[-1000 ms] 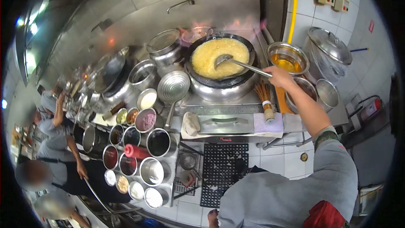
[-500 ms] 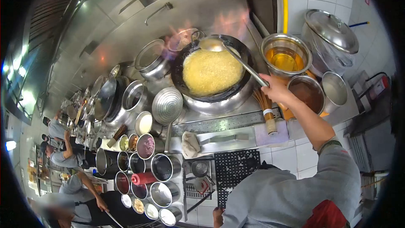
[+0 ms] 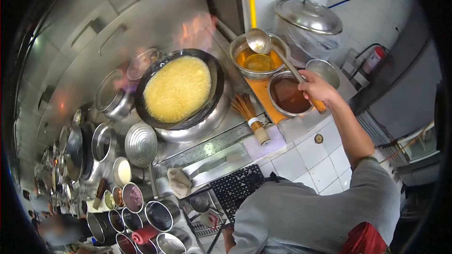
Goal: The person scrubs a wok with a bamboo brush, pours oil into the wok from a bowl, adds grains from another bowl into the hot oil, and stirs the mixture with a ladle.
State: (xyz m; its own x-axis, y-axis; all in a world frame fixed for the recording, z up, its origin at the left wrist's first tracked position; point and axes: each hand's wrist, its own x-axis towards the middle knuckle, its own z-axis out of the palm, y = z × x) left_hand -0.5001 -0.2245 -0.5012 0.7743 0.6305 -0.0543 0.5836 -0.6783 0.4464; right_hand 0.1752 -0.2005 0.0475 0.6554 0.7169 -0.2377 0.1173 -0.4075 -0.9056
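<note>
My right hand (image 3: 316, 88) is closed round the handle of a metal ladle (image 3: 259, 41). The ladle's bowl hangs over a steel bowl of golden oil (image 3: 258, 62), tilted with its inside showing. To the left, a black wok (image 3: 219, 82) on the burner holds bubbling yellow oil (image 3: 178, 89), with flames behind it. Just below my right hand stands a pot of brown liquid (image 3: 288, 95). My left hand (image 3: 229, 239) shows only in part at the bottom edge beside my body, its fingers hidden.
A bamboo brush (image 3: 254, 121) lies on the counter's front edge, near a folded cloth (image 3: 179, 182). A perforated strainer (image 3: 141, 145) rests left of the wok. Several seasoning pots and a red bottle (image 3: 144, 234) stand lower left. A lidded pot (image 3: 308, 16) is behind.
My right hand has carried the ladle from over the wok to the right, above the golden oil bowl. The camera view has turned right, so the surroundings appear shifted left.
</note>
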